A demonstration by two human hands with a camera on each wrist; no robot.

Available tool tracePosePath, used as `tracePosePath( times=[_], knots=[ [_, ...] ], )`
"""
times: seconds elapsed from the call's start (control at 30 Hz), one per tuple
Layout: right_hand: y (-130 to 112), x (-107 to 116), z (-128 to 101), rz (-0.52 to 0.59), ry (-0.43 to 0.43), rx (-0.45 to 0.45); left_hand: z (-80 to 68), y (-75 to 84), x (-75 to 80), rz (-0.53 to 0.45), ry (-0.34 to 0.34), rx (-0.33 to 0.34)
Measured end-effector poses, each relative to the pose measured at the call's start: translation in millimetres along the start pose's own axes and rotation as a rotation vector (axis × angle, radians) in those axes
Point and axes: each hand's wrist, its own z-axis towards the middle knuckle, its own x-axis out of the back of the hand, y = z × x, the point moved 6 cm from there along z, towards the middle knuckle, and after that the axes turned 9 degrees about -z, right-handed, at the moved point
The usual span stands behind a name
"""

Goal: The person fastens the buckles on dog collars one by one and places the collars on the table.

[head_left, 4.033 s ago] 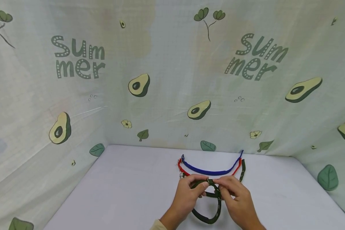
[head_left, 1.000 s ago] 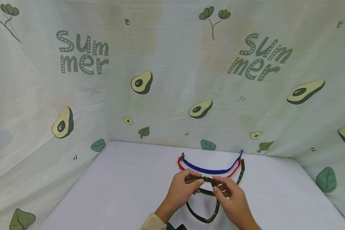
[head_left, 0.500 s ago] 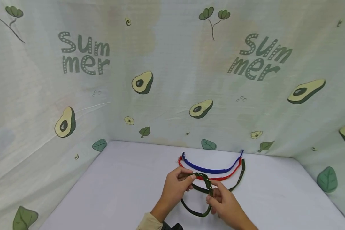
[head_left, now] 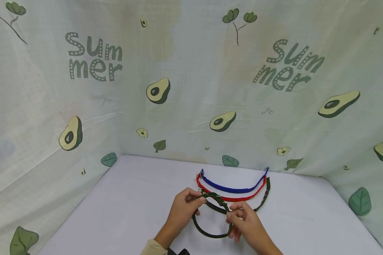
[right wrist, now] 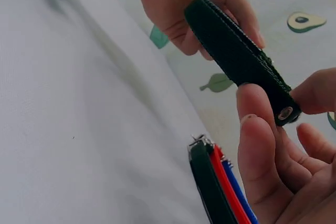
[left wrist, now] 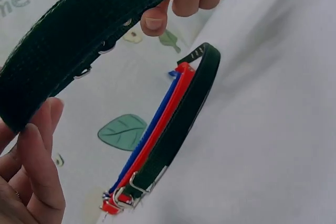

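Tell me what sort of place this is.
Probably a makeshift tabletop workspace, perhaps indoors: there's a white table, an avocado-print cloth hanging behind it, and a dark green strap held above it.

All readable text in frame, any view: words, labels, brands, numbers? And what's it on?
"sum / mer": left print on the cloth backdrop, head view.
"sum / mer": right print, slanted, same backdrop.
Wrist views: lettering on the backdrop, cut off at the left wrist's frame edge, blurred in the right's.
Held dark green strap; blue strap, red strap and second dark green strap: no legible text, label or number.
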Motion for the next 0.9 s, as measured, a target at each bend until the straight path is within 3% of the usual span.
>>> tracePosePath(
  times=[0.2,0.47,0.9],
  knots=[
    [2,-4,0,-0.009,0.004,0.008,-5.4,-4.2,5.9,0.018,0.003,0.054],
    [1,-5,3,-0.046,0.015,-0.013,-6.7,-2.3,11.2,0.022,-0.001,0.058],
    [3,-27,18,-0.096,-0.076,-0.036,-0.6,-4.9,40.9,0.208,-0.075,0.046]
  ],
)
